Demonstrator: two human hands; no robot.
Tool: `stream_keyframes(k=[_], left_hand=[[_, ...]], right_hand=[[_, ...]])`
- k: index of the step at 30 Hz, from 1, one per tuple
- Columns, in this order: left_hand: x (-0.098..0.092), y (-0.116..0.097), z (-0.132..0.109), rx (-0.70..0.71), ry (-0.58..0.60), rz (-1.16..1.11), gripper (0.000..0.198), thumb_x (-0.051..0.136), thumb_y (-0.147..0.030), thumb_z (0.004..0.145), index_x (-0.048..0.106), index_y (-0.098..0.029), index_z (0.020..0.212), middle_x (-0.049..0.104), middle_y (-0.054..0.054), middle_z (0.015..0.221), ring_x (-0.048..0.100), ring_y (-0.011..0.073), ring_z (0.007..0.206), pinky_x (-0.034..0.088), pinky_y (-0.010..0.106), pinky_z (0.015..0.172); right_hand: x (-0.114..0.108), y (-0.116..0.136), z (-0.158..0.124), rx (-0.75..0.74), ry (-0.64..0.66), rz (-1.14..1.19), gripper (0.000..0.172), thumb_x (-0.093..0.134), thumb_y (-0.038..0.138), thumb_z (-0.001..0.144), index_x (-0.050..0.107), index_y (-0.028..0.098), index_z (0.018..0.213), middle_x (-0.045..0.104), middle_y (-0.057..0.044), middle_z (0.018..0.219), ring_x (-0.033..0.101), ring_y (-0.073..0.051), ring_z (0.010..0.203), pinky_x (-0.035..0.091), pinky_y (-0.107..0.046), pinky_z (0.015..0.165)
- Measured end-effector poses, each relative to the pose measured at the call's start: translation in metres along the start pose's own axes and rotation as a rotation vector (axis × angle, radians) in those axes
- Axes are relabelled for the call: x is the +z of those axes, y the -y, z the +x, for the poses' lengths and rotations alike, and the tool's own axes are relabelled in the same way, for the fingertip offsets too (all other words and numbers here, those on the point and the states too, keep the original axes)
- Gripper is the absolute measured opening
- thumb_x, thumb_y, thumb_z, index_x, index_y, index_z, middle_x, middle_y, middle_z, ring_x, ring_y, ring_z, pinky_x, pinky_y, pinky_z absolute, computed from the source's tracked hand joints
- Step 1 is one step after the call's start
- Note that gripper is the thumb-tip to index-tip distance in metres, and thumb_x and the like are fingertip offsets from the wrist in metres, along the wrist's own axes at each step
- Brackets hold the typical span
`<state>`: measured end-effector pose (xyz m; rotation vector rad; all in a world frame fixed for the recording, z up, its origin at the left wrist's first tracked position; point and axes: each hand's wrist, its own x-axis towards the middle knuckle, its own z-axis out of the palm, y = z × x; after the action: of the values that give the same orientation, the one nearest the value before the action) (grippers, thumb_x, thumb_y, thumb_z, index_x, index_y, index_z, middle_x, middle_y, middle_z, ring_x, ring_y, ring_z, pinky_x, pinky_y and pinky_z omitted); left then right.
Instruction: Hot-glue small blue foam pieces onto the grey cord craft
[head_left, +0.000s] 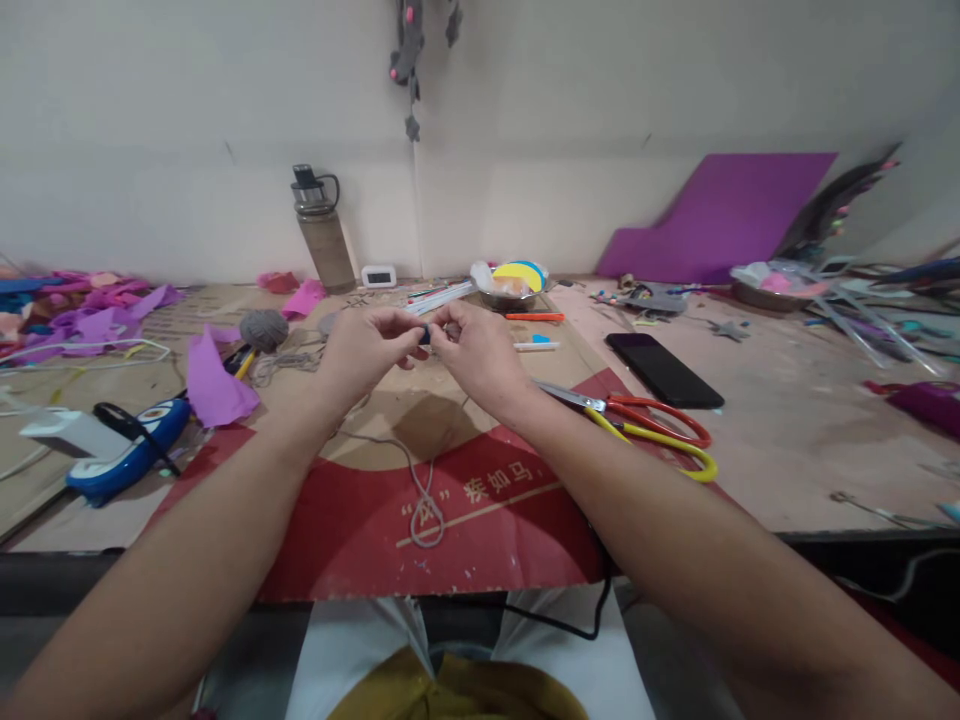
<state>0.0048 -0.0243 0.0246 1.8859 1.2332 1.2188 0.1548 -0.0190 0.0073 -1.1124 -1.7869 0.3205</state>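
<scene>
Visibly, a dark piece (425,336) between left fingers (405,346) and right fingers (444,343), in their pinch.

Rather dim, soft light, apparently from above, leaves a blurred shadow on the board (495,560) under the left hand (367,350) and right hand (484,350). Wide-angle distortion tilts the bottle (326,250) by the desk's (787,450) back edge; detail smears toward its right edge. The pinched dark piece (425,336) looks soft.

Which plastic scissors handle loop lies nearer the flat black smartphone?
The red plastic loop; the yellow plastic loop lies farther from the smartphone, nearer the bare right forearm.
</scene>
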Motion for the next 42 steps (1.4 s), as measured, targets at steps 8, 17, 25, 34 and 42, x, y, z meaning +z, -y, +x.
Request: stream_keyframes(k=[8,17,25,34,42], left_hand=[[0.002,-0.004,-0.002,-0.006,-0.145,0.023,0.010,0.062,-0.023,0.075,0.065,-0.013,0.074,0.068,0.003,0.063,0.065,0.0118,0.054,0.052,0.019,0.050],[0.005,0.001,-0.001,-0.017,-0.170,-0.106,0.010,0.065,-0.024,0.073,0.064,-0.014,0.072,0.065,0.002,0.059,0.063,0.0118,0.050,0.048,0.020,0.045],[0.004,0.006,-0.001,0.052,-0.154,-0.070,0.008,0.061,-0.022,0.076,0.062,-0.016,0.072,0.063,0.001,0.053,0.052,0.0078,0.041,0.041,0.019,0.042],[0.008,0.003,-0.002,0.021,-0.107,-0.168,0.010,0.065,-0.025,0.076,0.062,-0.015,0.074,0.066,0.002,0.060,0.062,0.0120,0.051,0.054,0.024,0.054],[0.007,0.009,0.002,-0.115,-0.017,-0.353,0.015,0.069,-0.027,0.073,0.064,-0.014,0.076,0.068,0.004,0.064,0.066,0.0137,0.057,0.055,0.024,0.056]], right_hand=[[0.007,-0.002,-0.004,-0.040,0.006,0.079,0.003,0.052,0.017,0.083,0.050,0.019,0.084,0.055,0.001,0.072,0.047,-0.013,0.066,0.035,-0.027,0.063],[0.010,0.000,-0.005,0.073,0.018,0.202,0.016,0.050,0.026,0.084,0.052,0.019,0.069,0.053,0.003,0.064,0.045,-0.011,0.061,0.032,-0.026,0.060],[0.011,0.001,-0.003,0.124,-0.016,0.258,0.020,0.052,0.026,0.080,0.049,0.019,0.061,0.049,0.005,0.059,0.041,-0.010,0.058,0.031,-0.025,0.059],[0.011,0.000,0.000,0.214,-0.022,0.306,0.016,0.053,0.024,0.076,0.048,0.019,0.062,0.050,0.005,0.059,0.043,-0.009,0.057,0.033,-0.025,0.057],[0.011,-0.004,0.002,0.256,-0.020,0.434,0.003,0.055,0.020,0.073,0.055,0.019,0.076,0.053,0.006,0.059,0.049,-0.009,0.055,0.036,-0.023,0.054]])
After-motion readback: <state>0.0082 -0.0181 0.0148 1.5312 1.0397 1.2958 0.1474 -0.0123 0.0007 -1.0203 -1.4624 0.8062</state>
